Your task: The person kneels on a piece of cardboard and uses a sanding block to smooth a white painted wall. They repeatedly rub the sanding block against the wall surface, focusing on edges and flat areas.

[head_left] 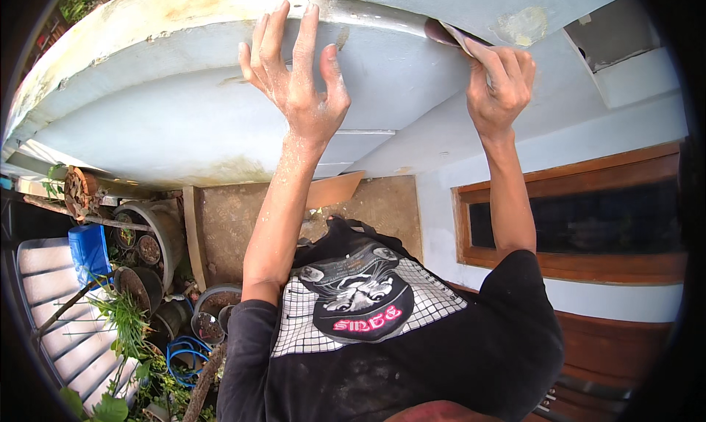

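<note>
Both my arms reach up to a pale blue-grey painted concrete ledge with a curved edge. My left hand lies against its edge with fingers spread, holding nothing; pale dust speckles that hand and forearm. On the right, my right hand pinches a curled sheet of sandpaper between thumb and fingers. One side of the sheet is dark reddish brown, the other paler. It meets the groove where the ledge joins the upper surface, and part of it is hidden there.
A worn patch marks the upper surface near my right hand. A wood-framed window is set in the wall at right. Lower left are plant pots, a blue container, a blue hose and leafy plants.
</note>
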`<state>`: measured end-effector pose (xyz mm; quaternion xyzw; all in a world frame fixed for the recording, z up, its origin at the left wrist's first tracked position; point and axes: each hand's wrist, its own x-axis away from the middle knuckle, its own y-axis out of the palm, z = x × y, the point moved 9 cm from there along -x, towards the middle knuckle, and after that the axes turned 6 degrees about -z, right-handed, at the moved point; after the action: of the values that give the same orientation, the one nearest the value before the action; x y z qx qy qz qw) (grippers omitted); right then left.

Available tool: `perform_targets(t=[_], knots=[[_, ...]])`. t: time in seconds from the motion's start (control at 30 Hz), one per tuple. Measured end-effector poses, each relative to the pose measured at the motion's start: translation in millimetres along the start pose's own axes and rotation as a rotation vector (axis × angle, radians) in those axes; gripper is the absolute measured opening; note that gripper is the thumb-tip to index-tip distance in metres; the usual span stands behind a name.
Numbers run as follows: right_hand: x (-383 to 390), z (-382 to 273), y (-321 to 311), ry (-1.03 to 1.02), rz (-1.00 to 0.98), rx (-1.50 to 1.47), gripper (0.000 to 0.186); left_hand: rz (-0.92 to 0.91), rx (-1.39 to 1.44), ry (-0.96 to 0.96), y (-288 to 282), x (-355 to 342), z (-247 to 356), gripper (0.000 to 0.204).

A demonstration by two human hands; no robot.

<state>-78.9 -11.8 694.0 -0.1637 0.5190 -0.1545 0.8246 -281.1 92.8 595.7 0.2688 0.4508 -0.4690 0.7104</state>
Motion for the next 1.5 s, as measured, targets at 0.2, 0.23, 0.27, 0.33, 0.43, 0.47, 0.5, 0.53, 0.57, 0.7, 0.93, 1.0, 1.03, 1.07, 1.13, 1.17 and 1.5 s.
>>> perform_targets(t=[0.2,0.23,0.27,0.33,0.43,0.47,0.5,0.53,0.57,0.7,0.93,1.0,1.03,1.07,1.13,1.17,1.5], knots=[[-54,-72,35,-0.178,0.078,-0.166,0.031,0.089,0.096,-0.097,2,0,-4,0.051],[-44,-61,25,-0.158,0.052,-0.091,0.032,0.072,0.045,-0.091,-1,3,-6,0.051],[-28,-36,15,-0.115,0.036,-0.031,0.033,0.075,0.037,-0.095,-4,6,-8,0.051],[-11,-10,8,-0.065,0.013,0.007,0.034,0.084,0.013,-0.106,-9,13,-12,0.051],[-20,-21,13,-0.067,0.038,-0.082,0.034,0.067,0.004,-0.128,-8,22,-14,0.053],[-35,-44,22,-0.09,0.031,-0.113,0.033,0.072,0.029,-0.143,-8,24,-14,0.054],[-52,-69,33,-0.118,0.03,-0.152,0.032,0.084,0.044,-0.157,-10,24,-15,0.055],[-62,-83,38,-0.149,0.037,-0.192,0.031,0.1,0.055,-0.166,-12,23,-15,0.056],[-63,-83,38,-0.162,0.024,-0.177,0.03,0.116,0.062,-0.171,-12,24,-13,0.056],[-35,-45,20,-0.142,0.009,-0.098,0.028,0.156,0.022,-0.177,-26,33,-14,0.053],[-76,-106,46,-0.221,0.049,-0.141,0.03,0.106,0.036,-0.193,-27,39,-4,0.049],[-72,-101,43,-0.217,0.032,-0.136,0.032,0.088,0.023,-0.19,-28,38,-1,0.049],[-73,-98,42,-0.233,0.031,-0.143,0.033,0.086,0.001,-0.19,-30,40,-3,0.048],[-60,-79,38,-0.185,-0.003,-0.093,0.032,0.084,-0.021,-0.19,-33,43,-6,0.048],[-31,-38,21,-0.115,-0.048,0.001,0.031,0.105,-0.025,-0.243,-45,53,-16,0.049],[-25,-26,15,-0.082,-0.062,0.036,0.03,0.108,-0.024,-0.274,-48,59,-19,0.049],[-37,-48,24,-0.154,0.03,-0.056,0.032,0.091,-0.036,-0.14,-25,40,2,0.053]])
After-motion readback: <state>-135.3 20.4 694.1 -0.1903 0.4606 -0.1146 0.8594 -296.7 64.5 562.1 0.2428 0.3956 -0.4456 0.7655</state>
